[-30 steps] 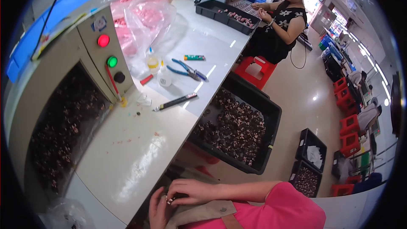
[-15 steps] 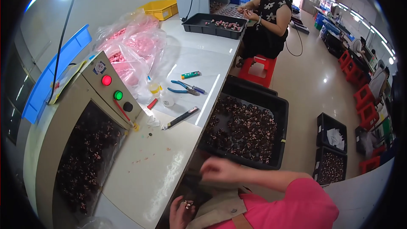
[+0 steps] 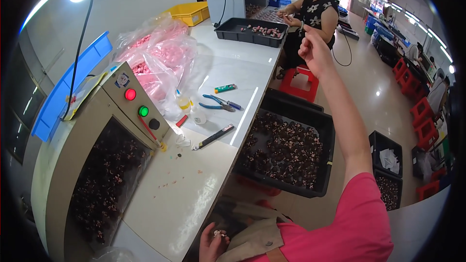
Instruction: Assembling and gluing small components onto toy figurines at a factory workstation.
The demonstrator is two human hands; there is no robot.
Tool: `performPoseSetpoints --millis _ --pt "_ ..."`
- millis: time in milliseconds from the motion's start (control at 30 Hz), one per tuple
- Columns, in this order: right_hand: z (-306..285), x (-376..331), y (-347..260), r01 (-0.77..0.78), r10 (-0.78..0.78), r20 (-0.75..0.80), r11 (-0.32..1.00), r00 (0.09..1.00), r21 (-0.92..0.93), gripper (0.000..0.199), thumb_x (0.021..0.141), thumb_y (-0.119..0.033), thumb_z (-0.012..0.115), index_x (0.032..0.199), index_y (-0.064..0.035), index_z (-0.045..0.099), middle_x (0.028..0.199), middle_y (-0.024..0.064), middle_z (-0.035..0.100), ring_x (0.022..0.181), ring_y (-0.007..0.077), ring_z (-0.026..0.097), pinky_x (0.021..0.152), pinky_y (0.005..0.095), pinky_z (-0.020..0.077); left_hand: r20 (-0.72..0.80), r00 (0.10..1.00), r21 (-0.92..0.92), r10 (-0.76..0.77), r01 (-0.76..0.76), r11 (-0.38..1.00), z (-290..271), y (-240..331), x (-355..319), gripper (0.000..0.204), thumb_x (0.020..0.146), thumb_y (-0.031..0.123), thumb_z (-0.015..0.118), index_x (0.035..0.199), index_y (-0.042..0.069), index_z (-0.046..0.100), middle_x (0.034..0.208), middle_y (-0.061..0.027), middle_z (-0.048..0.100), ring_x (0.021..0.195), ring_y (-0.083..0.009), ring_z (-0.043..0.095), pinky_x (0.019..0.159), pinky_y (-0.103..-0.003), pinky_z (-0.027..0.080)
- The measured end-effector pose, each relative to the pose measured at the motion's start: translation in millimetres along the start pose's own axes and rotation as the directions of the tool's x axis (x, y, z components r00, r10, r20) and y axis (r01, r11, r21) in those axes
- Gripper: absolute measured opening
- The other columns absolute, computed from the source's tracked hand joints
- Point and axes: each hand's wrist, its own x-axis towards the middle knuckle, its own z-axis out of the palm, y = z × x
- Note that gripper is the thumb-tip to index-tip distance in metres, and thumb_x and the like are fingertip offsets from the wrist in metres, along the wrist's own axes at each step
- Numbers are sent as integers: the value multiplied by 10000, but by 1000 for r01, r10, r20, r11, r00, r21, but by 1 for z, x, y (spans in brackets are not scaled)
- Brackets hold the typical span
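Low at the front edge of the workbench, my left hand (image 3: pixel 210 248) has its fingers curled round a small pale-pink and dark piece (image 3: pixel 220 233), whose exact kind I cannot make out. My right hand (image 3: pixel 316 53) is raised far out ahead at the end of a stretched arm, in line with the red stool. Its fingers are bent in, and whatever they may hold is hidden. Between my arms, beside the bench, is a big black tray (image 3: pixel 329 165) full of many small dark pieces with pinkish-white bits.
On the bench lie pliers (image 3: pixel 217 104), a screwdriver (image 3: pixel 234 105), a cutter knife (image 3: pixel 213 137), a green tube (image 3: pixel 225 88) and clear bags of pink pieces (image 3: pixel 165 53). A beige machine (image 3: pixel 58 179) with lit buttons stands left. Ahead, a co-worker (image 3: pixel 315 12) handles small parts near a black tray (image 3: pixel 225 34).
My right hand has risen from beside the big black tray and reached far forward, the arm now stretched out. My left hand stays low with the small piece. The view has shifted slightly.
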Motion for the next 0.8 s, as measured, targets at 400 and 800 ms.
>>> performPoseSetpoints --millis 400,800 --pt "-57 -189 147 -612 607 -84 780 790 -128 321 837 -56 431 1149 -35 501 604 -11 445 510 81 446 478 218 394 96 993 181 -66 48 982 19 16 3 452 871 128 571 1289 34 426 1137 -46 495 971 -133 495 852 -263 417" --pt "-155 -78 17 -117 105 -429 993 897 0 331 810 -91 491 1139 -59 507 605 -8 459 508 89 459 490 234 414 107 994 238 -37 11 971 25 21 0 452 891 180 551 1294 37 406 1223 -79 477 1009 -154 510 867 -269 421"
